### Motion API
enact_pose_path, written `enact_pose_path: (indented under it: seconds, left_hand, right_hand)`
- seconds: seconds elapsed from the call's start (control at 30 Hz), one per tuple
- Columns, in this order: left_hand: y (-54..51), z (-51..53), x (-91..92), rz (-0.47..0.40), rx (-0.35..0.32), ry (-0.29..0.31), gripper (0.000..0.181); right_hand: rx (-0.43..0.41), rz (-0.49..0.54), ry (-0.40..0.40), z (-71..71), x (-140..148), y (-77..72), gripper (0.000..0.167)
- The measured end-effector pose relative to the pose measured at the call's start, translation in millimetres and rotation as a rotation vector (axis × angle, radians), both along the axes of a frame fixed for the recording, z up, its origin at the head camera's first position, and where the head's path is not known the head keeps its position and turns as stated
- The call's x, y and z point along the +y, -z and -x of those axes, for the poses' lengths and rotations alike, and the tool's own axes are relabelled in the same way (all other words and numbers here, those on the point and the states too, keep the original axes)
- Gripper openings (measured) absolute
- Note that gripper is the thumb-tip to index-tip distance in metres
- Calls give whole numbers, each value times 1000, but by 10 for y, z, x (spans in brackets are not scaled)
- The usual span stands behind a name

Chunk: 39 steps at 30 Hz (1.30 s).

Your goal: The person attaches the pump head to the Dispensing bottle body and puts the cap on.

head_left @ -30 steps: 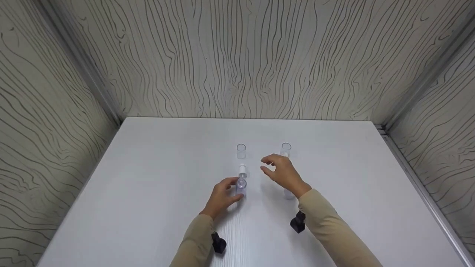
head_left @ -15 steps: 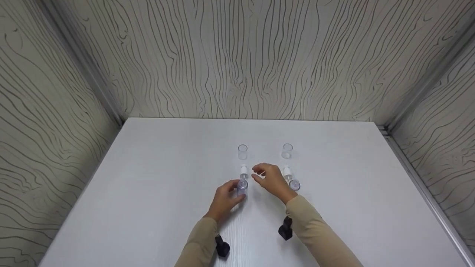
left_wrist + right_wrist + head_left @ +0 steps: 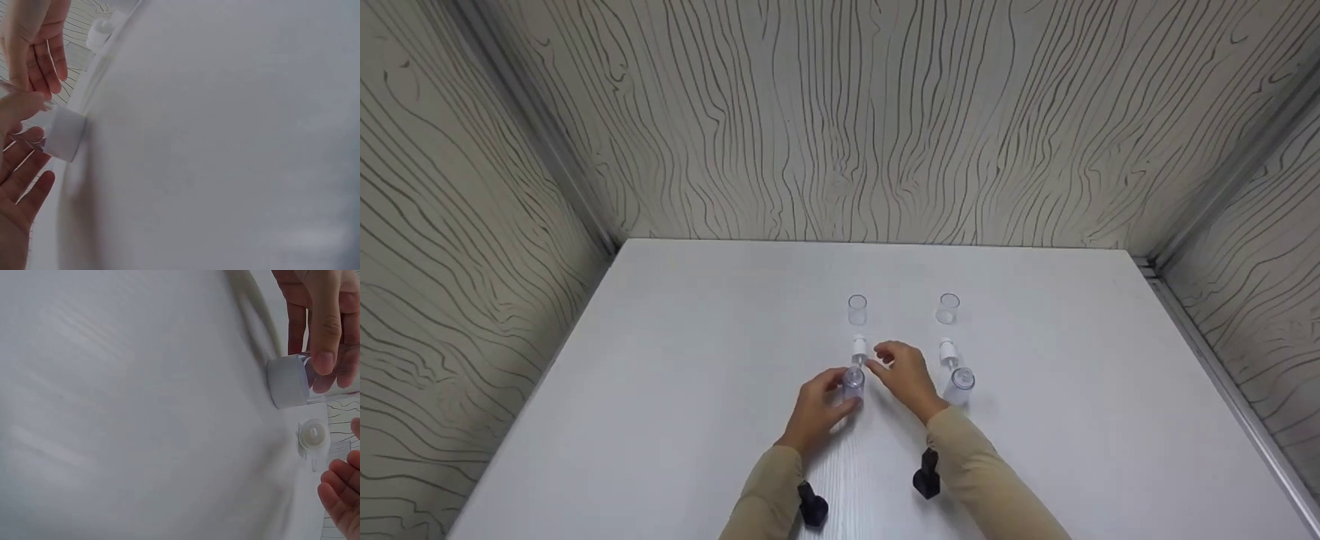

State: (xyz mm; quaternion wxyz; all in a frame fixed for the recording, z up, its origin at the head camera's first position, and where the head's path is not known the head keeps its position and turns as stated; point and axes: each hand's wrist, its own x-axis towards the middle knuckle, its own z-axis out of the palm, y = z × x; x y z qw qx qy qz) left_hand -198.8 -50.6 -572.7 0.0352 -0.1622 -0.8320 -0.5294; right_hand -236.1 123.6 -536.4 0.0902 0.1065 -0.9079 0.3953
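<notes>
Gripping a clear, cylindrical bottle (image 3: 853,385): left hand (image 3: 811,409)

Bottle (image 3: 853,385) in left hand (image 3: 812,409): clear, violet tint. Fitting (image 3: 860,346) beside right hand (image 3: 907,377): white top. Table (image 3: 697,360) beneath hands: white. Wall (image 3: 840,127) beyond: pale, dark wood-grain lines.

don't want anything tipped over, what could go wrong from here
The right hand, poised close to the white-topped piece, might knock it aside. The left hand holds the clear bottle between fingers and thumb, so a loosened grip could let it tip. The second bottle stands near the right sleeve and could get bumped.
</notes>
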Motion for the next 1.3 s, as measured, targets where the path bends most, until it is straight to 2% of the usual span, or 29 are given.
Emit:
enact_pose_path:
  seconds: [0.3,0.63,1.0,1.23,1.3]
  left_hand:
    - [60,-5,-26,-28,-22,-49,41]
    - [138,2,-37,-53,-32,-93,40]
    - [101,0,-61,-69,-49,-99,39]
    - [79,1,-41,-28,-68,-122,37]
    - [83,5,-31,-28,-54,-126,36]
  right_hand:
    - [-11,24,57,46,-51,115,24]
    - [-43,71,82,94,-137,136,28]
    - [-20,32,87,130,-167,176,33]
    - [-77,19,122,172,-202,164,32]
    - [-76,6,129,186,-211,155,32]
